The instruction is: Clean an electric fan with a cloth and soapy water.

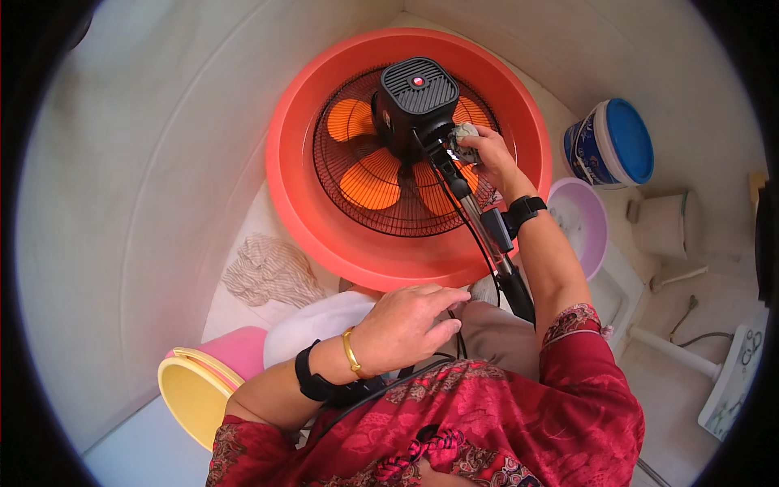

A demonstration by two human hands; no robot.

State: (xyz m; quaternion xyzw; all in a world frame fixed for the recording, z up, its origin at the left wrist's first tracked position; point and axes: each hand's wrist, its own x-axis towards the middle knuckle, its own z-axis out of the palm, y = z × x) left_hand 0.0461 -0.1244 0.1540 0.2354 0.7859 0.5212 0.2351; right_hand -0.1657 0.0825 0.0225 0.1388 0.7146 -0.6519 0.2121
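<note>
An electric fan with a black motor housing (420, 85) and orange blades (371, 179) lies with its wire grille (353, 222) down in a large red plastic basin (292, 225). Its metal pole (478, 213) slants back towards me and ends in a black section beside my right arm. My right hand (496, 158) grips a crumpled, wet-looking cloth (464, 133) against the neck just behind the housing. Above my lap, my left hand (408, 325) is free, thumb and fingers apart, near the basin's front rim. A black power cord (468, 225) runs along the pole.
A striped cloth (268, 271) lies on the floor left of the basin. Nested yellow and pink buckets (188, 395) stand at lower left. To the right are a blue-lidded pail (630, 143), a purple basin (599, 225) and a white pipe (675, 353). Walls enclose the space.
</note>
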